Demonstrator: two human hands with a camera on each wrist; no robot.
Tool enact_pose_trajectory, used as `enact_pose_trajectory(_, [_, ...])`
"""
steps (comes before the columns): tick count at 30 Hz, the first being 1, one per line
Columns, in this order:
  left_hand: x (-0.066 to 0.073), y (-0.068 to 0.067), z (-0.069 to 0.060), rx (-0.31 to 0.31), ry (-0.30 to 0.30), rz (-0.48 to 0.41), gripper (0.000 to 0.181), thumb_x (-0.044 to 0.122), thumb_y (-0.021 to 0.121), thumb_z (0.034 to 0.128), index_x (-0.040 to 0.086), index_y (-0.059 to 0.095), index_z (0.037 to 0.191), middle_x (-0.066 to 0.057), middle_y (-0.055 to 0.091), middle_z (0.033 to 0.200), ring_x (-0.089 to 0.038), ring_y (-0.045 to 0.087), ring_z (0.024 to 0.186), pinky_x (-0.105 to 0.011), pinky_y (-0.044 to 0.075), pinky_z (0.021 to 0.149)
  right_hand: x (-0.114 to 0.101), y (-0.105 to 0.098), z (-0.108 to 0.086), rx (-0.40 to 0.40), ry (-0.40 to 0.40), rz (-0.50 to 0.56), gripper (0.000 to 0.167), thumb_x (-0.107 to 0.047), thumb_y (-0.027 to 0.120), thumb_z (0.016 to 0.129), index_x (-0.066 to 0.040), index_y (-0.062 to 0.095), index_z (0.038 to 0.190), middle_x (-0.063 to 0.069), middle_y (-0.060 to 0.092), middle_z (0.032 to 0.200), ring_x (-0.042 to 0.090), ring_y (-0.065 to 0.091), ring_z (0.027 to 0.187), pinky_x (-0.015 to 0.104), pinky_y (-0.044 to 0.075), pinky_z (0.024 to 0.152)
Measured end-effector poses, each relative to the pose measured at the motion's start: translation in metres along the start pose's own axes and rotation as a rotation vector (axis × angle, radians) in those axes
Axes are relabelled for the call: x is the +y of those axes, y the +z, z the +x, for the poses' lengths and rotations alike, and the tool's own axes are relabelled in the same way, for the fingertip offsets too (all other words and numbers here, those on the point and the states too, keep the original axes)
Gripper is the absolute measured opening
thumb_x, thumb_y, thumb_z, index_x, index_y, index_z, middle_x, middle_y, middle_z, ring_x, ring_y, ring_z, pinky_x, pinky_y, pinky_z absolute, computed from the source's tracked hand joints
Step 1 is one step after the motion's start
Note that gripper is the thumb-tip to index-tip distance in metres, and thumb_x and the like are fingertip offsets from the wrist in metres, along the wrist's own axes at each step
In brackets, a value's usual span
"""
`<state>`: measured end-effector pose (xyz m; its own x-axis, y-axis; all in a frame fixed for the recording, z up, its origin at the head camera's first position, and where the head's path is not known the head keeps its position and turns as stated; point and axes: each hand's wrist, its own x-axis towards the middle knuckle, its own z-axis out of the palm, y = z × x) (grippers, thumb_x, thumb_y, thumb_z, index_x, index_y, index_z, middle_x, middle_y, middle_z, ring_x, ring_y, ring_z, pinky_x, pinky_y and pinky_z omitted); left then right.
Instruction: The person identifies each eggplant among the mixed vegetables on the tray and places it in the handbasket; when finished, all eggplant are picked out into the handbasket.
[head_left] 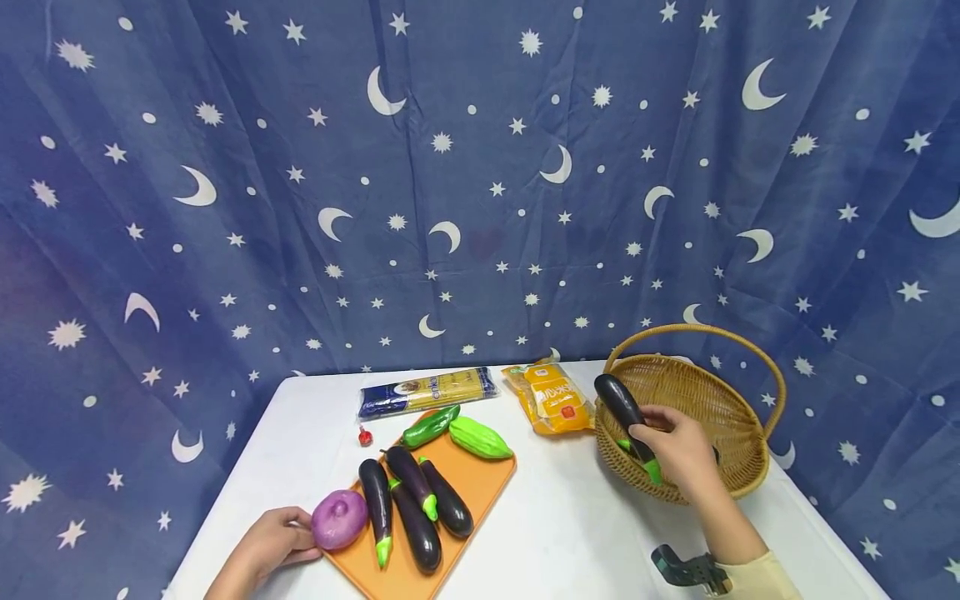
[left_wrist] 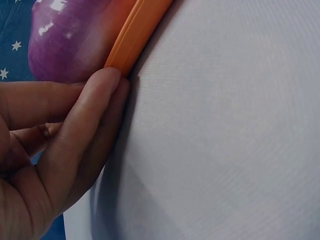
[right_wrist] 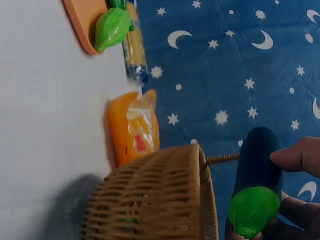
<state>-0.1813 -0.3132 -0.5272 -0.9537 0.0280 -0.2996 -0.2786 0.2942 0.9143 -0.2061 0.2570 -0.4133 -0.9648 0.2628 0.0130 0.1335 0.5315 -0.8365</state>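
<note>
Over the wicker basket (head_left: 693, 390), at the right side of the white table (head_left: 570, 508), a dark eggplant (head_left: 619, 402) was held by the right hand (head_left: 678, 442), its body grasped between thumb and fingers. It was kept tilted, with its green stem end pointed down toward the near rim and its rounded end raised. Inside the basket a bit of green was glimpsed, too hidden to be named.

At the left corner of the orange board (head_left: 489, 473), the fingertips of the left hand (head_left: 272, 542) were placed against the board's edge, just beside the purple onion (head_left: 340, 519); whether a grip was closed on either one could not be told. The onion was set at the board's left edge. Four more eggplants (head_left: 377, 504) were laid close together on the board, and at its far end a dark green pepper (head_left: 431, 427) and a light green ridged vegetable (head_left: 480, 437) were placed side by side.

Beyond the board a blue and yellow packet (head_left: 431, 392) was laid, with a small red object (head_left: 365, 437) near it. Between packet and basket an orange bag (head_left: 555, 400) was seen. The table was backed by a blue curtain (head_left: 480, 175) patterned with moons and stars.
</note>
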Motion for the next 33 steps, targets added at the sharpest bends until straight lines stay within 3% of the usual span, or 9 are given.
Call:
enact_pose_trajectory(10, [-0.004, -0.001, -0.001, -0.051, 0.034, 0.009, 0.019, -0.008, 0.06, 0.0805, -0.013, 0.059, 0.099, -0.011, 0.063, 0.083, -0.02, 0.068, 0.075, -0.032, 0.064, 0.072, 0.027, -0.019, 0.0, 0.027, 0.034, -0.043, 0.059, -0.029, 0.069, 0.092, 0.005, 0.052, 0.138, 0.03, 0.057, 0.13, 0.045, 0.058, 0.113, 0.051, 0.057, 0.089])
enact_pose_trajectory(17, [-0.003, -0.002, 0.0, -0.048, 0.035, 0.014, 0.017, -0.007, 0.06, 0.0824, -0.012, 0.059, 0.099, -0.009, 0.063, 0.083, -0.019, 0.068, 0.076, -0.03, 0.064, 0.072, 0.035, -0.029, 0.013, 0.077, 0.043, -0.1, 0.057, -0.027, 0.068, 0.092, 0.007, 0.053, 0.135, 0.032, 0.057, 0.127, 0.049, 0.057, 0.112, 0.059, 0.054, 0.09])
enact_pose_trajectory(24, [-0.001, -0.002, 0.002, -0.039, 0.036, 0.01, 0.017, -0.007, 0.06, 0.0828, -0.012, 0.059, 0.099, -0.01, 0.063, 0.083, -0.02, 0.068, 0.076, -0.031, 0.064, 0.072, 0.048, -0.032, 0.021, 0.095, 0.049, -0.142, 0.057, -0.028, 0.068, 0.092, 0.008, 0.054, 0.134, 0.032, 0.058, 0.124, 0.049, 0.058, 0.109, 0.058, 0.054, 0.086])
enact_pose_trajectory(33, [-0.002, -0.003, 0.002, -0.027, 0.006, 0.023, 0.018, -0.006, 0.062, 0.0825, -0.012, 0.06, 0.099, -0.01, 0.063, 0.085, -0.018, 0.068, 0.075, -0.03, 0.064, 0.072, 0.046, -0.041, 0.036, 0.081, 0.001, -0.238, 0.055, -0.028, 0.068, 0.091, 0.011, 0.057, 0.128, 0.033, 0.06, 0.12, 0.046, 0.061, 0.102, 0.054, 0.054, 0.08])
